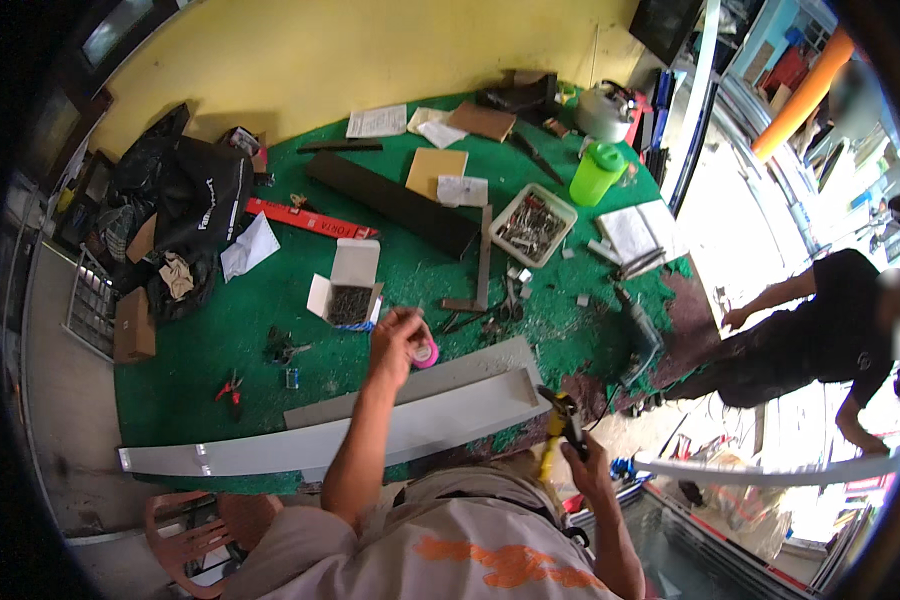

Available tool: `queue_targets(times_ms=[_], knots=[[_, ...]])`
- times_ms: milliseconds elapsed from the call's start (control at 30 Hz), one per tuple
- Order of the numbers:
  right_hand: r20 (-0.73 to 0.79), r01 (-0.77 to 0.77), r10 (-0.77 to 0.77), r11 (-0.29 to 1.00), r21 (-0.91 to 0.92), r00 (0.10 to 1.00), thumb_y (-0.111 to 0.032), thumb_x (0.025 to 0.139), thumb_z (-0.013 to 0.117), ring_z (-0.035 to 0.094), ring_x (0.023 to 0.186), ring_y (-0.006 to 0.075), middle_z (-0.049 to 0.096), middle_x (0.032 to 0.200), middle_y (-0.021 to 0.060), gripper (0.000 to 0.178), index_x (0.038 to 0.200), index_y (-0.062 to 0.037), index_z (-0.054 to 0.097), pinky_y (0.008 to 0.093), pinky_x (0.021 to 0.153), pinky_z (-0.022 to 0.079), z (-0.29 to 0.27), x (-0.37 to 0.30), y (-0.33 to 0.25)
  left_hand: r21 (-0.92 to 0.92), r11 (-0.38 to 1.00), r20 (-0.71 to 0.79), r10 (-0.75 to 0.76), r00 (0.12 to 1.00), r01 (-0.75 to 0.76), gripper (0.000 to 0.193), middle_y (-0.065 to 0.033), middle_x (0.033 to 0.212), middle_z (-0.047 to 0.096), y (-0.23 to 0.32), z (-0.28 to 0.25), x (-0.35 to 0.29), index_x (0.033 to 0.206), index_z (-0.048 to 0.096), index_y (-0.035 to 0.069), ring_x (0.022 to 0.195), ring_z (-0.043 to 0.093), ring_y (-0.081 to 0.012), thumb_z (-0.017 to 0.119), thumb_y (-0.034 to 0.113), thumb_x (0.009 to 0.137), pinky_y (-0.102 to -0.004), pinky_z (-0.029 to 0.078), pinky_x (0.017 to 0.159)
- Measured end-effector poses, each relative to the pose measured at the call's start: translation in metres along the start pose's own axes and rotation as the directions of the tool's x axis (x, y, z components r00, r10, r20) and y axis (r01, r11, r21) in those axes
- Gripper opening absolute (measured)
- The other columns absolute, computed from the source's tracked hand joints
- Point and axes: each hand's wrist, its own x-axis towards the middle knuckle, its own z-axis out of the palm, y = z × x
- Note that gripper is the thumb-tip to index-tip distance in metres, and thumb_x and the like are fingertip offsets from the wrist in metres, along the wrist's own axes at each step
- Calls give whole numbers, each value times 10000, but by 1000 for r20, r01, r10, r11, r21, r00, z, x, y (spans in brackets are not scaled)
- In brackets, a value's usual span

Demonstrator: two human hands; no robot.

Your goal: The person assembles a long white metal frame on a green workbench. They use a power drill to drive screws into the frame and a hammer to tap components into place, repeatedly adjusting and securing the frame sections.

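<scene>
My left hand (pixel 398 345) hovers over the green table, its fingers curled in a pinch. Whatever is between the fingertips is too small to make out. Just beside it lies a pink round roll (pixel 425 354). An open white box (pixel 354 262) of small dark metal pieces stands beyond that hand. At the table's front edge, my right hand (pixel 588 468) is wrapped round a yellow-and-black two-handled hand tool (pixel 562 418). The tool's head is close to the right end of a long grey metal channel (pixel 440 410), which lies across the front of the table.
A power drill (pixel 642 340) lies at the right of the table, scissors (pixel 511 302) and a metal square (pixel 484 260) nearer the middle. Behind are a tub of hardware (pixel 533 225) and a green jug (pixel 597 173). Another person (pixel 820 330) works at the right. Red-handled pliers (pixel 231 393) lie left.
</scene>
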Motion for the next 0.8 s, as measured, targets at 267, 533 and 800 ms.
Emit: queue_targets(times_ms=[267, 533, 800], knots=[[216, 38, -152, 889, 456, 965, -385, 1004, 605, 427, 644, 39, 531, 780, -43, 407, 1163, -11, 577, 226, 546, 319, 19, 34, -103, 208, 947, 313, 173, 934, -245, 170, -91, 864, 688, 27, 110, -54, 879, 611, 42, 743, 648, -155, 615, 167, 994, -258, 474, 592], [257, 56, -272, 780, 623, 927, -381, 1019, 574, 371, 435, 75, 440, 607, -8, 365, 1080, -24, 535, 244, 395, 300, 13, 32, -117, -84, 986, 364, 168, 916, -147, 239, -135, 918, 695, 44, 141, -70, 827, 568, 48, 950, 737, -322, 581, 190, 1019, -438, 622, 870], [287, 1, -270, 730, 683, 919, -374, 1026, 561, 364, 475, 69, 417, 627, -22, 357, 1112, -29, 537, 243, 425, 303, 2, 37, -105, -100, 973, 383, 229, 895, -207, 191, -110, 862, 699, 28, 162, -67, 810, 579, 61, 886, 747, -304, 598, 99, 996, -424, 638, 842]])
